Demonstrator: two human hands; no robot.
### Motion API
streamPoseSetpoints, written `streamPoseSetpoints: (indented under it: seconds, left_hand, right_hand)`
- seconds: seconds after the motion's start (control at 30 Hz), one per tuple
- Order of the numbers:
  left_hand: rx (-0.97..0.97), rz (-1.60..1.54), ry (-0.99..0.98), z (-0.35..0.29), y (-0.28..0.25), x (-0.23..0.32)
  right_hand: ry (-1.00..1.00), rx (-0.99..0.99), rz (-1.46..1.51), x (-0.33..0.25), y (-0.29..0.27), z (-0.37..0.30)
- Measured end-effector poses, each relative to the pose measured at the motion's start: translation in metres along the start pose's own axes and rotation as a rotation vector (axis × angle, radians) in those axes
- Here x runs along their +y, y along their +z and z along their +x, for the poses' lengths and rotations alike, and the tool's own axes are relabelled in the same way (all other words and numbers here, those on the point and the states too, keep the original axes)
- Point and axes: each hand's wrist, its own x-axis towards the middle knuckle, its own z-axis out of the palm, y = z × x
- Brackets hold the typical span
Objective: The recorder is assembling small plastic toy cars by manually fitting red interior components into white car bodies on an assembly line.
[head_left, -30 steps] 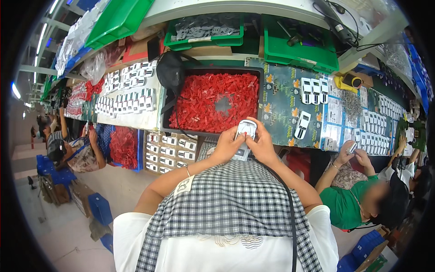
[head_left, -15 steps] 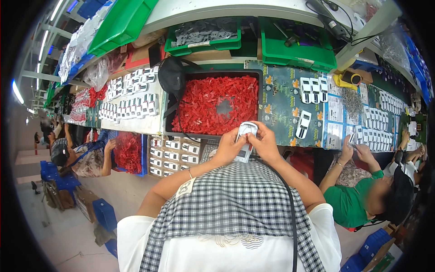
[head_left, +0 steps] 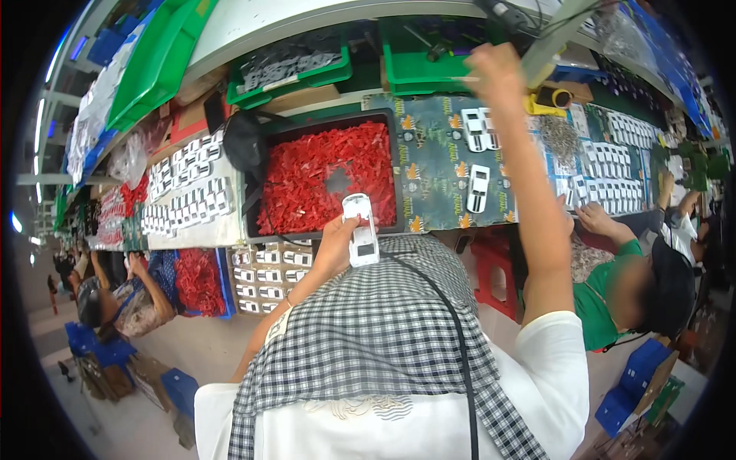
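My left hand (head_left: 334, 245) is closed around a white toy car body (head_left: 363, 247), which I hold over my lap at the front edge of the bench. My right arm stretches far forward to the right. At its end my right hand (head_left: 494, 70) is over the right end of a green bin (head_left: 418, 83) with dark tools inside; motion blurs its fingers. Below that hand, a few white toy cars (head_left: 477, 189) rest on a patterned green sheet (head_left: 429, 165), partly behind my forearm. A black tray (head_left: 397, 180) heaped with small red plastic parts (head_left: 307, 165) lies just beyond my left hand.
Rows of white car bodies stand on a board (head_left: 192, 226) to the left. Another green bin (head_left: 295, 90) holds grey parts. A metal post (head_left: 553, 38) rises near my right hand. Co-workers sit on both sides, one in a green top (head_left: 598, 307). A red stool (head_left: 494, 276) is below.
My right hand has let go of the toy car and swung forward and right to the green bin. My left hand keeps the car. The whole view has shifted.
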Motion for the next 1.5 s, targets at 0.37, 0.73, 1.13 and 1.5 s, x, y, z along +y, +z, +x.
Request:
streamPoseSetpoints:
  seconds: [0.37,0.73,1.13,1.5]
  left_hand:
    - [0.244,-0.581,0.186,-0.007,-0.093,0.013]
    - [1.222,0.187,0.528,0.023,-0.296,0.047]
    - [1.165,1.455,0.423,0.112,-0.353,0.068]
    - [0.982,1.573,0.387,0.112,-0.393,0.077]
  right_hand:
    - [0.304,-0.67,-0.239,0.161,0.065,-0.095]
    - [-0.168,-0.683,-1.125,0.254,0.129,-0.099]
    - [0.077,-0.928,-1.058,0.224,0.136,-0.143]
    - [-0.011,-0.926,-1.302,0.22,0.167,-0.133]
